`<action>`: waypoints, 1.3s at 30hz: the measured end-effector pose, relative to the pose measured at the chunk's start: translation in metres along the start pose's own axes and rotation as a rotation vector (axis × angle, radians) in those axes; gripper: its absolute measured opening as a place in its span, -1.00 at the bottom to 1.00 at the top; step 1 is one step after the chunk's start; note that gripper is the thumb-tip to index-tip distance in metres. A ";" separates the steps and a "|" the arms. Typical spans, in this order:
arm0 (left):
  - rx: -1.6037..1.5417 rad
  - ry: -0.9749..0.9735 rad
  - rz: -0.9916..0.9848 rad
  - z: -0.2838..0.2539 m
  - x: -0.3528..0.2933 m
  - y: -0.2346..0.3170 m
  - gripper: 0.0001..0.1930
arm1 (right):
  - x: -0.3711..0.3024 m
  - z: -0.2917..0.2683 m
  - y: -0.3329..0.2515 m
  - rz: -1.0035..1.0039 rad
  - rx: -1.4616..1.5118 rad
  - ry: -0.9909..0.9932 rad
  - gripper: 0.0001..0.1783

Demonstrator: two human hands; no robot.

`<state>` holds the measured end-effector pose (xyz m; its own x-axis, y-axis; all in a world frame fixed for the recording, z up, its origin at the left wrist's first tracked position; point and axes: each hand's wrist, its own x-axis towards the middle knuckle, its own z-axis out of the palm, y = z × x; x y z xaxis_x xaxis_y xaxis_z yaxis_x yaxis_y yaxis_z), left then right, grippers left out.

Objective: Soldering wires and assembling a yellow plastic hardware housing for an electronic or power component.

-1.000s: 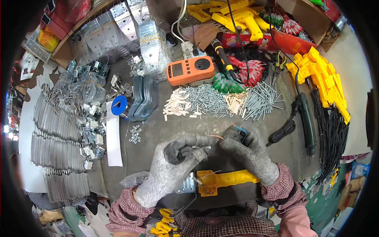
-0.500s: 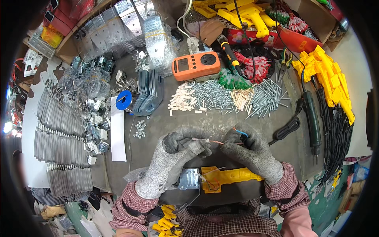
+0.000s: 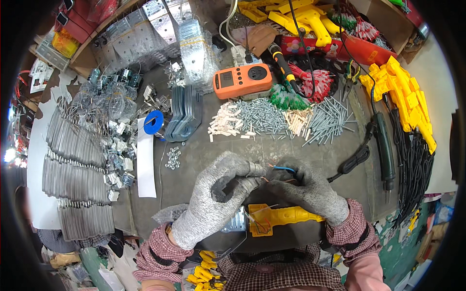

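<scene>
In grey gloves, my hands meet over the near middle of the table. My left hand (image 3: 213, 194) pinches at the end of a thin brown wire (image 3: 264, 179); its fingertips hide just what they grip. Closed around the same wire and a blue wire (image 3: 284, 169) is my right hand (image 3: 310, 189). The blue wire's bare copper end points toward the left fingertips. Below the hands lies a yellow plastic handle shell (image 3: 286, 214), with thin wires in its square end. A metal plate (image 3: 236, 221) adjoins it, partly behind my left wrist.
An orange meter (image 3: 242, 81) stands beyond piles of screws (image 3: 264, 118) and pale sleeves (image 3: 224, 119). At right are an electric screwdriver (image 3: 383, 150), black cords (image 3: 412, 169) and yellow shells (image 3: 405, 94). Stacked metal rods (image 3: 73, 177) and a blue spool (image 3: 153, 122) are left.
My left hand has moved right and its fingertips have come close to my right hand. The short stretch of brown wire between them is shorter. The blue wire end now points left.
</scene>
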<state>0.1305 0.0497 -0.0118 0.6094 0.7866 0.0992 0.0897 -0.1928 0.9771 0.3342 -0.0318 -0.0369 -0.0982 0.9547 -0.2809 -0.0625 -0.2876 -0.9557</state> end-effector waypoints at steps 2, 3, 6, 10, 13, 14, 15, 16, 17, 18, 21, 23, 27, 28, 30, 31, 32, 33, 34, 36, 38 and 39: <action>0.064 -0.054 0.037 -0.002 0.002 0.001 -0.85 | 0.000 0.000 0.004 0.030 -0.063 0.011 -0.61; 0.130 -0.106 0.074 -0.003 0.003 0.001 -0.82 | 0.000 0.000 0.006 0.031 -0.062 0.013 -0.61; 0.303 -0.154 0.050 -0.004 0.004 0.010 -0.81 | 0.000 -0.001 0.009 -0.050 -0.038 0.031 -0.62; 0.265 -0.128 0.085 -0.006 0.000 -0.004 -0.82 | -0.003 -0.001 -0.001 0.065 0.052 0.001 -0.63; 0.196 -0.097 0.058 -0.003 -0.002 -0.003 -0.82 | -0.003 -0.005 0.000 0.057 0.008 0.000 -0.64; 0.116 -0.073 -0.001 -0.001 -0.002 0.000 -0.81 | -0.003 -0.006 0.000 0.055 -0.051 -0.022 -0.65; 0.033 -0.049 -0.060 0.001 -0.001 0.001 -0.80 | -0.003 -0.005 -0.001 0.056 -0.052 -0.021 -0.65; 0.032 -0.049 -0.060 0.001 -0.001 0.001 -0.80 | -0.003 -0.005 -0.003 0.046 -0.067 -0.025 -0.67; 0.087 -0.079 -0.036 0.000 -0.001 0.000 -0.80 | -0.003 -0.004 -0.003 0.037 -0.082 -0.030 -0.68; 0.144 -0.109 -0.012 0.000 -0.001 0.001 -0.79 | -0.003 -0.005 -0.002 0.036 -0.082 -0.029 -0.68; 0.086 -0.083 0.023 0.002 -0.004 0.004 -0.79 | 0.001 -0.007 0.004 -0.048 -0.140 0.009 -0.71; 0.174 -0.083 0.086 0.003 -0.002 0.000 -0.79 | 0.001 -0.006 0.003 -0.027 -0.185 -0.012 -0.70; 0.290 -0.080 0.149 0.007 -0.001 0.001 -0.79 | -0.002 -0.005 0.003 -0.084 -0.288 0.008 -0.75; 0.289 -0.081 0.149 0.008 0.000 0.004 -0.79 | -0.001 -0.006 0.005 -0.105 -0.333 0.044 -0.72; 0.255 -0.077 0.029 0.010 0.000 0.012 -0.78 | 0.000 -0.007 0.005 -0.128 -0.378 0.080 -0.69; 0.256 -0.077 0.030 0.011 -0.003 0.009 -0.78 | -0.001 -0.007 0.005 -0.099 -0.291 0.099 -0.66; 0.067 0.004 -0.022 0.011 -0.008 0.002 -0.78 | -0.002 -0.007 0.004 -0.070 -0.204 0.117 -0.64; -0.125 0.081 -0.078 0.011 -0.012 -0.002 -0.78 | -0.002 -0.006 0.003 -0.068 -0.203 0.120 -0.64; -0.126 0.078 -0.080 0.007 -0.012 -0.003 -0.78 | -0.003 -0.006 0.001 -0.057 -0.265 0.090 -0.64; 0.188 -0.028 0.069 -0.002 -0.009 -0.003 -0.80 | -0.003 -0.006 0.002 -0.046 -0.327 0.059 -0.64; 0.236 -0.064 0.051 -0.001 -0.008 0.001 -0.82 | -0.003 -0.008 0.004 -0.113 -0.315 0.049 -0.68; 0.163 -0.041 0.014 0.001 -0.008 0.002 -0.82 | -0.003 -0.008 0.003 -0.115 -0.315 0.048 -0.68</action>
<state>0.1270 0.0425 -0.0112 0.6430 0.7591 0.1015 0.2057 -0.2988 0.9319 0.3419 -0.0353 -0.0399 -0.0606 0.9842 -0.1661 0.2402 -0.1472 -0.9595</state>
